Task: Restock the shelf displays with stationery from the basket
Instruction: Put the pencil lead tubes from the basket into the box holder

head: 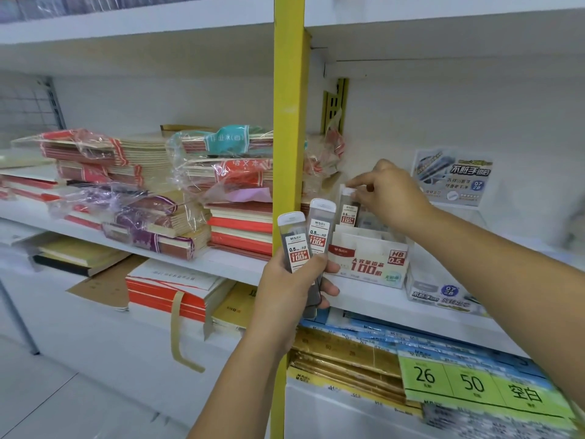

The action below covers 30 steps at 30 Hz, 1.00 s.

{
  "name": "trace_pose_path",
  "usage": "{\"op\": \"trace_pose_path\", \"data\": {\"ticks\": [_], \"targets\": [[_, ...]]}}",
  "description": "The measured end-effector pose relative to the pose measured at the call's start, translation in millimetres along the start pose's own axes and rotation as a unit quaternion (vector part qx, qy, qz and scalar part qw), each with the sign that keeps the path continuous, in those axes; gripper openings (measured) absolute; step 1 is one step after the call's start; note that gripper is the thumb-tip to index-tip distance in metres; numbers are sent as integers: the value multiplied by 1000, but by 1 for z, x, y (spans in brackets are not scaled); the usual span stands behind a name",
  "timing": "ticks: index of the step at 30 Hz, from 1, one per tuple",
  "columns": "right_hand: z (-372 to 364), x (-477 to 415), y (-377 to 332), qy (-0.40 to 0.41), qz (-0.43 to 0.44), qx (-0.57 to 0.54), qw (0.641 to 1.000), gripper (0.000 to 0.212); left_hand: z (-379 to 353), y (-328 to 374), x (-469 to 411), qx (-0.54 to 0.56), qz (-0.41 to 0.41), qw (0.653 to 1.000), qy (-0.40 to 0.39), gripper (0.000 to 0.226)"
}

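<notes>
My left hand [292, 282] is curled round two lead cases [292, 240], thumb across their fronts and fingers wrapped behind. They stand upright and fan out above my knuckles, white caps up. Just behind this hand runs the yellow post [288, 122].

My right hand [391, 194] is further in and higher, forefinger and thumb pinching the white cap of a third case [349, 209]. That case is upright, its lower end down inside the back of the box [368, 259]. The box sits on the shelf [373, 296], just below my right hand and just right of my left fingertips. Its front reads HB 0.5 and 100. Whether the case touches the box floor I cannot tell.

Left of my left hand, past the post, lie stacks of notebooks [152, 191], some in torn plastic wrap. Under my right forearm is a smaller carton [438, 291], and below that are green tags [468, 383] reading 26 and 50.
</notes>
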State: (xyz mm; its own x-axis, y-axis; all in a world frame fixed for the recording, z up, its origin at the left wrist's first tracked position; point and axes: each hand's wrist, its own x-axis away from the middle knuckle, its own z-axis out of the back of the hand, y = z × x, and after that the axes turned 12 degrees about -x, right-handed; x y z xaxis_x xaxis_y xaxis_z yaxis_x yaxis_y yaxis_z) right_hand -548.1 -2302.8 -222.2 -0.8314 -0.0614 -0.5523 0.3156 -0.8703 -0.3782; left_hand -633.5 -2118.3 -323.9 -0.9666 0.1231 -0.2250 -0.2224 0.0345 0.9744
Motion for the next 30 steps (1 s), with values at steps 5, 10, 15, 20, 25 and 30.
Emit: {"op": "trace_pose_path", "data": {"ticks": [5,10,15,20,25,30], "targets": [[18,23,-17,43,37,-108,993,20,-2,1,0,-7,-16,1000,-6,18],[26,59,-37,-161,-55,-359,918,14,-3,2,2,3,-22,999,-48,18],[38,46,-28,71,-79,-436,894,9,-4,0,-1,6,-24,999,-36,33],[43,26,-8,95,24,-268,958,9,-3,-2,-5,-29,-42,998,-35,23],[21,19,-2,28,33,-166,985,11,-3,-1,-5,-21,-17,998,-49,17],[11,11,4,-2,-14,-213,977,17,-1,-1,-2,-46,-41,997,-43,17]]}}
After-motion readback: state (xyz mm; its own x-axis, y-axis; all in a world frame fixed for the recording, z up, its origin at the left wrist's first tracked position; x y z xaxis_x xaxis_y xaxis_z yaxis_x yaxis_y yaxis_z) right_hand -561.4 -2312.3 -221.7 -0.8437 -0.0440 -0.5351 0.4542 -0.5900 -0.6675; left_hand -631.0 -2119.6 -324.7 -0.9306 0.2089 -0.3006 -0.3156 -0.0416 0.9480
